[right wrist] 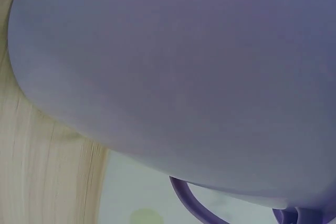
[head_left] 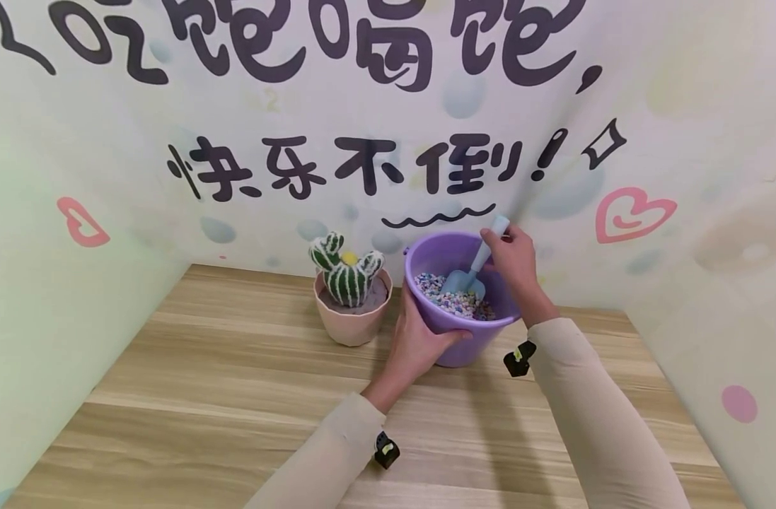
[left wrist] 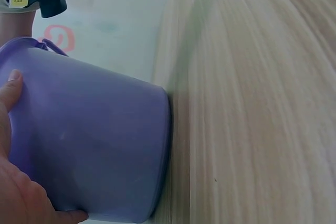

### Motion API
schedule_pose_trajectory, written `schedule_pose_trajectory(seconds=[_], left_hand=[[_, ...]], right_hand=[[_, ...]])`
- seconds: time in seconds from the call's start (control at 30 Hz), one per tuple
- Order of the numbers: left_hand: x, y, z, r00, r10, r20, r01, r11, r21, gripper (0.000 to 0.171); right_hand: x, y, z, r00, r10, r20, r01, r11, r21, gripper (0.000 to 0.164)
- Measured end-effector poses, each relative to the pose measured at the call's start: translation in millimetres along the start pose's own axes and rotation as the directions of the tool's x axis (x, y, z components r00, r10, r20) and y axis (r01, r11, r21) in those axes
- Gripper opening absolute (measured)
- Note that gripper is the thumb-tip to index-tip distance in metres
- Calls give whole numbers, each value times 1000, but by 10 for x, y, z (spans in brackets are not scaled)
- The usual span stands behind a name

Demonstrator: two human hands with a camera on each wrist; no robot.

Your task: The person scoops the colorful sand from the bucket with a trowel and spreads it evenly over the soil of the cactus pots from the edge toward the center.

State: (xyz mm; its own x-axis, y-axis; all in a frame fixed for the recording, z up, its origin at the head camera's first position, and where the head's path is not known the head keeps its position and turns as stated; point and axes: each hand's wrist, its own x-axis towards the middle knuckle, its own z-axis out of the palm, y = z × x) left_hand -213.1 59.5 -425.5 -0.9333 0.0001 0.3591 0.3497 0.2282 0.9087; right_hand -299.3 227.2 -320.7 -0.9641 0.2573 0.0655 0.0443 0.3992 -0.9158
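A purple bucket [head_left: 470, 346] stands on the wooden table, holding a layer of small multicoloured pebbles [head_left: 454, 304]. My left hand [head_left: 416, 339] grips the bucket's near left side, thumb and fingers spread around the wall just under the rim; the left wrist view shows the same hand [left wrist: 18, 187] against the bucket wall [left wrist: 100, 135]. Above the far right rim, my right hand [head_left: 515, 258] pinches the handle of a light blue toy shovel [head_left: 482, 258]. Its blade rests down among the pebbles. In the right wrist view the bucket wall [right wrist: 173, 77] fills most of the picture, hiding the hand.
Left of the bucket stands a potted knitted cactus [head_left: 348, 283] in a pink pot [head_left: 352, 326]. A printed backdrop [head_left: 286, 233] with dark lettering rises right behind both. The wooden table [head_left: 190, 396] extends towards me, with side walls left and right. The bucket's handle [right wrist: 191, 203] hangs at its far side.
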Motion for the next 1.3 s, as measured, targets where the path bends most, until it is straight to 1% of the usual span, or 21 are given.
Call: schedule_pose_trajectory(seconds=[0.1, 0.3, 0.53, 0.63, 0.77, 0.93, 1.13, 1.3], left_hand=[[-3, -9, -3, 1000, 11, -1, -11, 1000, -1, 139], [-13, -20, -5, 1000, -1, 5, 1, 1000, 22, 138], [-25, -27, -9, 1000, 6, 5, -6, 1000, 30, 138], [-25, -23, -8, 1000, 20, 2, -20, 999, 31, 138], [-25, -23, 4, 1000, 26, 1, -26, 999, 38, 139], [-26, -24, 13, 1000, 17, 8, -17, 999, 32, 140], [3, -22, 3, 1000, 17, -1, -17, 1000, 27, 139], [2, -6, -1, 1000, 17, 3, -17, 999, 36, 139]], right_hand=[[0, 5, 15, 1000, -5, 9, 5, 1000, -19, 53], [7, 19, 33, 1000, -3, 18, 4, 999, -49, 49], [-24, -16, 52, 1000, -1, 13, 3, 986, -166, 46], [-16, -15, 45, 1000, 14, 9, -12, 981, -193, 45], [2, -5, 33, 1000, 22, 3, -21, 978, -208, 44], [-1, -1, 11, 1000, 28, -10, -30, 975, -219, 43], [3, 1, -6, 999, 42, 33, -34, 973, -230, 43], [-1, 0, -19, 996, 63, 59, -50, 980, -190, 42]])
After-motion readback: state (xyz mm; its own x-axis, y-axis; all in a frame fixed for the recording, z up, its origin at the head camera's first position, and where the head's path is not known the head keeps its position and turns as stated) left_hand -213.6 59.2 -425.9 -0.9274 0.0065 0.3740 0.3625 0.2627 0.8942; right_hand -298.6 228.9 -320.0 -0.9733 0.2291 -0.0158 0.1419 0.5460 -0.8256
